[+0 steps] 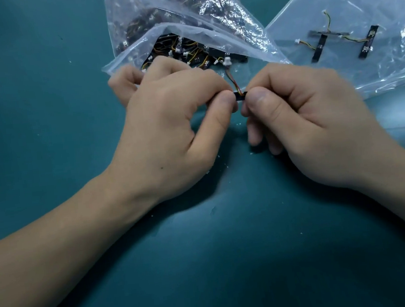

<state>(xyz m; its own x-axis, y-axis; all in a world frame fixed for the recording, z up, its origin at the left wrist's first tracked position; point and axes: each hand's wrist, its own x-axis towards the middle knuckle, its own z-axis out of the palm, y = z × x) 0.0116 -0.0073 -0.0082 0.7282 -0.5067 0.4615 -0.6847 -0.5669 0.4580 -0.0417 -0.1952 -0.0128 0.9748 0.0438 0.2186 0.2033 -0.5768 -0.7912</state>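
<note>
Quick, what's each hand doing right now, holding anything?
Left hand: closed, thumb and finger pinching the left end of the small black board.
Right hand: closed, pinching the same board's right end.

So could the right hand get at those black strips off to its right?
Probably: nothing lies between the right hand and the black strips, though it is busy pinching a wired part.

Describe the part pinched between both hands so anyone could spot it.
On the teal table, before the open clear bag, the left hand and right hand meet. Their fingers pinch a short black strip trailing a red-yellow wire; unlike the bagged strips, it alone is held.
</note>
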